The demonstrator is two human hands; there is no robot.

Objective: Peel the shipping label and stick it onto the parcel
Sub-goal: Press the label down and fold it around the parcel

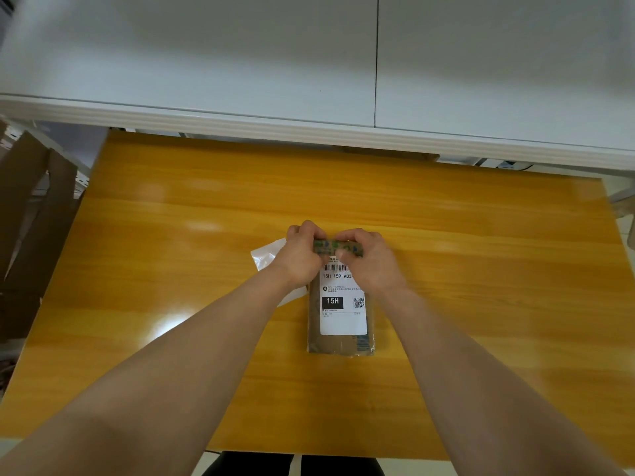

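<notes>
Far left, off the table (154, 207): brown cardboard (31, 207), standing on edge.

Left of centre, on the wood: white glossy liner (266, 257), partly under the left wrist. Probably the peeled backing.

Then left hand (302, 255): curled over the far-left corner of the parcel (340, 345), fingers hooked behind the top edge, thumb on the near face. Firm pinch, nothing else held.

Centre: parcel flat on the table, long axis toward the body, top end under both hands. Brown soft mailer by the look. Judged light, pliable, a little springy, with a slick-looking outer film. Best taken by the top fold or the long edges, with flat palms for smoothing and no tugging at corners.

On its upper face, label (343, 324): white, already stuck down, apparently flat, top edge hidden by thumbs. Judged thin, easily creased, unforgiving of a second lift.

Writing: barcode at top; "15H-159-A03", cut off by the right hand; "15H" in white on a black block; QR code to its right. Small print too fine to read. Green strip (331, 245) along the top fold and blue marks at the lower right corner, both unreadable.

Last, right hand (371, 262): mirror of the left, curled round the far-right corner, thumb near the label's top. Closed on the parcel, nothing loose in it.

Behind, full width: white desk (240, 115).

Task judged nearly done, at the pressing-down stage
</notes>
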